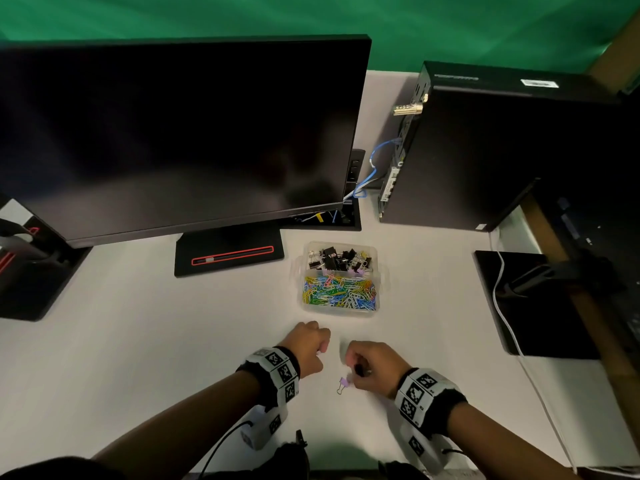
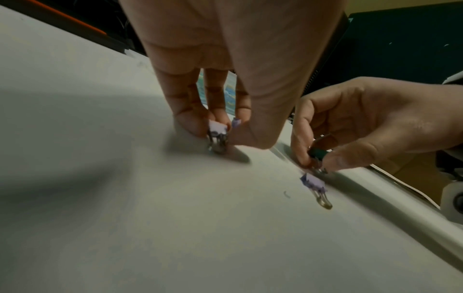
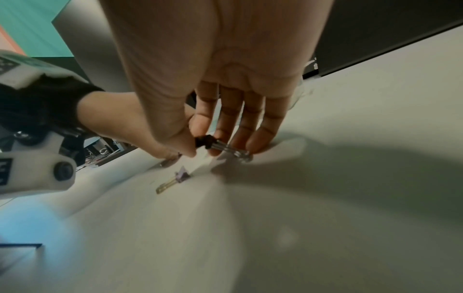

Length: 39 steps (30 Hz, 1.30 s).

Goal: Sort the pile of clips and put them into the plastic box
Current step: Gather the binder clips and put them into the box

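Note:
A clear plastic box [image 1: 378,271] stands mid-table, with black binder clips in its far half and coloured paper clips in its near half. My left hand [image 1: 311,344] sits just in front of it, thumb and fingers pinching purple binder clips [image 2: 217,129] against the table. My right hand [image 1: 370,365] is beside it, pinching a black binder clip [image 3: 204,141] by its body, the silver handles [image 3: 233,151] pointing out. One purple binder clip [image 1: 343,384] lies loose on the table beside the right thumb, also seen in the left wrist view [image 2: 313,183] and the right wrist view [image 3: 181,176].
A dark monitor [image 1: 180,133] on its stand [image 1: 228,254] fills the back left. A black computer case [image 1: 502,150] stands at the back right, with blue cables [image 1: 374,168] beside it. A black pad [image 1: 533,306] and a white cable [image 1: 512,334] lie to the right.

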### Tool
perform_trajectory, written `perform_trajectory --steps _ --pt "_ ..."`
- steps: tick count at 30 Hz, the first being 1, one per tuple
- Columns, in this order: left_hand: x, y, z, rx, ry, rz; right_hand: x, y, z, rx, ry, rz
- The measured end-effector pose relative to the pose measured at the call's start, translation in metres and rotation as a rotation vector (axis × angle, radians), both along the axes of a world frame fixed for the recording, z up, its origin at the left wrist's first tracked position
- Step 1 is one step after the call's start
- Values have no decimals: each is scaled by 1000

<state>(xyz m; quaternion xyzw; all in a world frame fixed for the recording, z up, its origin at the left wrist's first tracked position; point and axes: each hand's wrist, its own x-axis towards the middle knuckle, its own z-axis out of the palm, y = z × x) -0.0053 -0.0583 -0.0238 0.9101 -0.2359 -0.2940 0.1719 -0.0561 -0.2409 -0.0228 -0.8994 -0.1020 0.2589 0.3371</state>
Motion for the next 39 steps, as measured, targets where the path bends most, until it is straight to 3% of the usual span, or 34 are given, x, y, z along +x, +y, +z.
perform_trajectory --steps 7,19,26,31,39 --pt "4 2 5 56 25 14 2 -3 -1 -35 80 154" --pt "8 2 11 51 44 -1 11 0 3 -27 124 108" --pt "8 5 9 -4 157 81 69 -14 47 41 -41 -92" --pt "12 8 10 -47 173 87 132 -27 60 -96 -138 -313" --pt "67 -7 49 -337 112 150 175 -29 48 -252 -77 -350"
